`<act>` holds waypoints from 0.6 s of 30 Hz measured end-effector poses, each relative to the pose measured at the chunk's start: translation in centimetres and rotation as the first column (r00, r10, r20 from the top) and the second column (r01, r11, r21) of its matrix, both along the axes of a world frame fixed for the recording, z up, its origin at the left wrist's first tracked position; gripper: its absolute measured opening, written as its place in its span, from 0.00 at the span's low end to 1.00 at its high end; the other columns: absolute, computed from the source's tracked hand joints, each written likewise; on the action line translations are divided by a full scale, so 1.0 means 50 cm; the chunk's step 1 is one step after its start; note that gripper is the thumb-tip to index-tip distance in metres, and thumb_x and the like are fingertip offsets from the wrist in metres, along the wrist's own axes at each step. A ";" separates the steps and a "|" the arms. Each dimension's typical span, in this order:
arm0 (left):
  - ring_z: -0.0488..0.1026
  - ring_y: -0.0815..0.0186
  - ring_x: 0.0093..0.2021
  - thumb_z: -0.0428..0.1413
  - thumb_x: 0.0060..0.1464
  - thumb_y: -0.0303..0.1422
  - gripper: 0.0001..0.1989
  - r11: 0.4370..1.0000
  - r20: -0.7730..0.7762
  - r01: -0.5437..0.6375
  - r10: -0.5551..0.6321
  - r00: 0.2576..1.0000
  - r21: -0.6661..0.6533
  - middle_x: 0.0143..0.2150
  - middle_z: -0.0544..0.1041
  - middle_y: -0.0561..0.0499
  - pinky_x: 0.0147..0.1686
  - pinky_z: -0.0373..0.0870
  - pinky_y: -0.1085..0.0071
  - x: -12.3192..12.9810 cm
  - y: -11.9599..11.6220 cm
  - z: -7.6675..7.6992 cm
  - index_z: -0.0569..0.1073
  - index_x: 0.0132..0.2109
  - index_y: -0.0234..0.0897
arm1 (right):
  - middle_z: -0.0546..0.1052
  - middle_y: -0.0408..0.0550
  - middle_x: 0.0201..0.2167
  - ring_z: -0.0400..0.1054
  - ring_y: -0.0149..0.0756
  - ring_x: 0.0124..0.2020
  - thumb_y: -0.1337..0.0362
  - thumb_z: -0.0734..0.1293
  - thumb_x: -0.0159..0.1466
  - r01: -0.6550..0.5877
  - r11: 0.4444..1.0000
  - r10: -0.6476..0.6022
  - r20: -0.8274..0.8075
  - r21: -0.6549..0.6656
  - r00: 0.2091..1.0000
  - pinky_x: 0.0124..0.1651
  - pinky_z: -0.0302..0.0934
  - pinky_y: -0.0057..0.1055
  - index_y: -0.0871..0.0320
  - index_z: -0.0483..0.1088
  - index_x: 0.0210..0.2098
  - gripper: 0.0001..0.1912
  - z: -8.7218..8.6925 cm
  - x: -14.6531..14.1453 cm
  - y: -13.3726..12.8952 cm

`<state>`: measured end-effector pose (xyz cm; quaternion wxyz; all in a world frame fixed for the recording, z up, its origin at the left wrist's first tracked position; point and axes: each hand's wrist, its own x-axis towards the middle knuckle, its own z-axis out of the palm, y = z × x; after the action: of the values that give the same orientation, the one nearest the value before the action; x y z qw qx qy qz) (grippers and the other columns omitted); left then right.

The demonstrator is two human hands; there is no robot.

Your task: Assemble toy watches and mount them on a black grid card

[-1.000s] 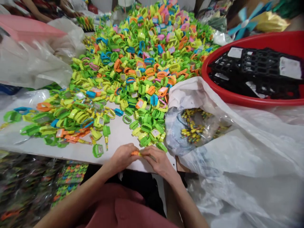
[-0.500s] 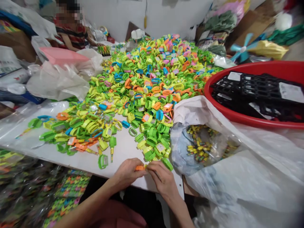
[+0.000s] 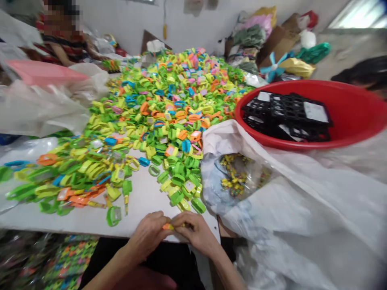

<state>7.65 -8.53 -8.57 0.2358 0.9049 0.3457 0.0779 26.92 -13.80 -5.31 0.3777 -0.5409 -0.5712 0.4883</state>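
Observation:
My left hand (image 3: 150,230) is closed on a small orange plastic piece (image 3: 166,226), mostly hidden by the fingers. It looks like the coloured watch-like loops on the table. My right hand (image 3: 195,231) meets it there, its fingertips pinching a small yellow printed piece (image 3: 183,225) at the orange one's end. Both hands are over the front edge of the white table (image 3: 142,201). Left of them lie a green loop (image 3: 114,216) and another green one with a yellow printed stick (image 3: 126,204) attached. Beyond is a large heap of green, yellow, orange, blue and pink loops (image 3: 175,108).
A white sack (image 3: 272,209) on the right holds many small yellow pieces (image 3: 236,175). Behind it, a red basin (image 3: 356,108) contains black plastic lattices (image 3: 290,114). A pink tray (image 3: 45,74) rests on plastic bags. Another person (image 3: 65,44) sits at the far left; dark hair shows at the right.
The view has swung right, so the table and heap appear further left. My hands stay together at the table edge; the right fingers have curled closer around the small piece.

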 end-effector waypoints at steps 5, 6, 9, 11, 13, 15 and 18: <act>0.75 0.65 0.35 0.45 0.62 0.37 0.15 0.997 -0.061 -0.042 0.039 0.997 -0.063 0.33 0.76 0.51 0.36 0.69 0.72 -0.005 0.070 0.096 0.76 0.43 0.43 | 0.78 0.44 0.34 0.71 0.33 0.37 0.66 0.68 0.60 0.068 0.995 -0.073 0.062 0.072 0.995 0.43 0.65 0.29 0.55 0.76 0.36 0.06 0.028 0.002 0.049; 0.75 0.64 0.36 0.45 0.62 0.38 0.16 0.996 -0.081 -0.081 0.079 0.994 -0.028 0.34 0.77 0.51 0.36 0.69 0.71 -0.019 0.098 0.125 0.76 0.44 0.43 | 0.78 0.45 0.37 0.71 0.34 0.38 0.65 0.68 0.60 0.110 0.986 -0.123 0.102 0.123 0.987 0.43 0.65 0.30 0.55 0.75 0.40 0.08 0.038 0.016 0.064; 0.74 0.57 0.41 0.40 0.62 0.42 0.22 0.897 -0.178 -0.349 0.403 0.898 0.270 0.41 0.76 0.46 0.38 0.71 0.63 -0.077 0.203 0.228 0.75 0.47 0.40 | 0.74 0.52 0.48 0.70 0.37 0.44 0.63 0.64 0.63 0.286 0.920 -0.359 0.281 0.269 0.890 0.48 0.65 0.34 0.56 0.70 0.51 0.17 0.065 0.104 0.114; 0.71 0.47 0.48 0.40 0.62 0.44 0.23 0.692 -0.155 -0.503 0.654 0.740 0.517 0.48 0.72 0.41 0.42 0.70 0.53 -0.098 0.270 0.289 0.75 0.48 0.37 | 0.73 0.57 0.50 0.69 0.41 0.47 0.64 0.61 0.64 0.428 0.848 -0.529 0.482 0.311 0.698 0.52 0.64 0.38 0.60 0.69 0.52 0.17 0.074 0.187 0.150; 0.67 0.41 0.53 0.46 0.60 0.41 0.21 0.644 -0.101 -0.538 0.686 0.720 0.544 0.54 0.68 0.36 0.46 0.68 0.47 -0.078 0.320 0.318 0.73 0.50 0.31 | 0.73 0.62 0.48 0.69 0.46 0.50 0.65 0.61 0.63 0.532 0.795 -0.564 0.678 0.291 0.471 0.53 0.62 0.41 0.64 0.70 0.50 0.17 0.072 0.262 0.188; 0.68 0.44 0.54 0.49 0.59 0.34 0.20 0.822 -0.091 -0.453 0.510 0.855 0.345 0.54 0.69 0.32 0.50 0.67 0.51 -0.012 0.358 0.304 0.71 0.53 0.24 | 0.75 0.66 0.45 0.69 0.49 0.50 0.68 0.61 0.63 0.586 0.772 -0.508 0.792 0.245 0.339 0.52 0.63 0.42 0.66 0.70 0.49 0.16 0.063 0.308 0.220; 0.73 0.56 0.48 0.52 0.58 0.32 0.17 0.917 -0.074 -0.347 0.367 0.927 0.197 0.48 0.77 0.40 0.47 0.69 0.64 0.119 0.403 0.234 0.72 0.52 0.30 | 0.76 0.69 0.42 0.72 0.49 0.47 0.72 0.60 0.63 0.626 0.769 -0.322 0.924 0.129 0.206 0.47 0.64 0.38 0.67 0.71 0.48 0.16 0.047 0.326 0.238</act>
<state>13.62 11.64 3.11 0.1153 0.8470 0.5091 0.1008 43.22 -1.91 -2.98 0.0521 -0.9105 -0.4084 0.0384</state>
